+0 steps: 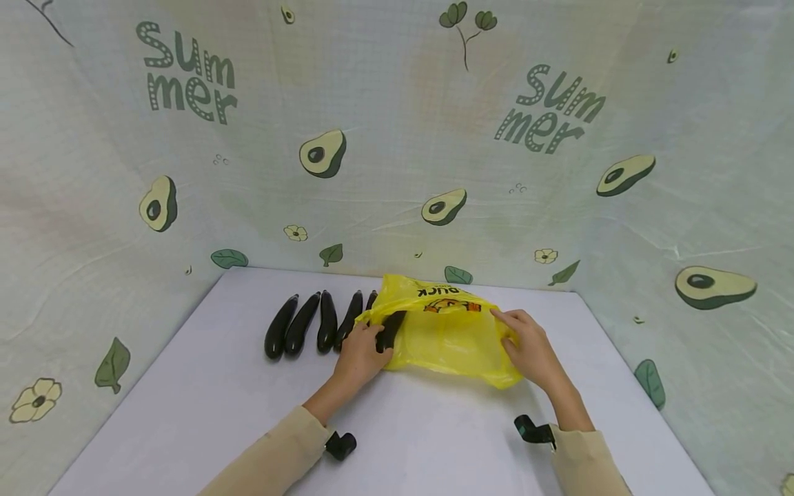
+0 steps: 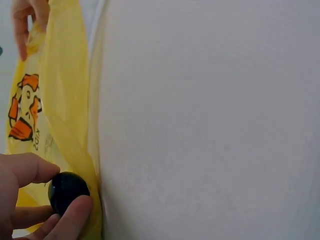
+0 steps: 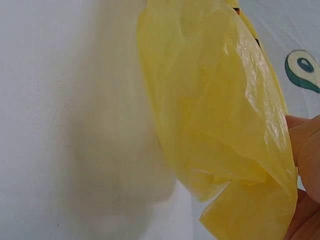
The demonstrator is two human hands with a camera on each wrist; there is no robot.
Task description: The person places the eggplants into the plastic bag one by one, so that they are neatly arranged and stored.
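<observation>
A yellow plastic bag (image 1: 446, 337) with a cartoon duck print lies sideways across the middle of the table, its mouth spread between both hands. My left hand (image 1: 361, 355) grips a dark eggplant (image 1: 389, 332) at the bag's left side. In the left wrist view, thumb and fingers close round the rounded end of this eggplant (image 2: 67, 192), while its far part reaches into the bag. My right hand (image 1: 532, 348) holds the bag's right edge; in the right wrist view its thumb (image 3: 307, 155) shows beside the crumpled yellow film (image 3: 215, 110).
Several more eggplants (image 1: 302, 324) lie side by side on the white table (image 1: 205, 406), left of the bag. The rightmost of them are partly covered by the left hand and bag. A printed cloth (image 1: 384, 89) hangs behind and along both sides.
</observation>
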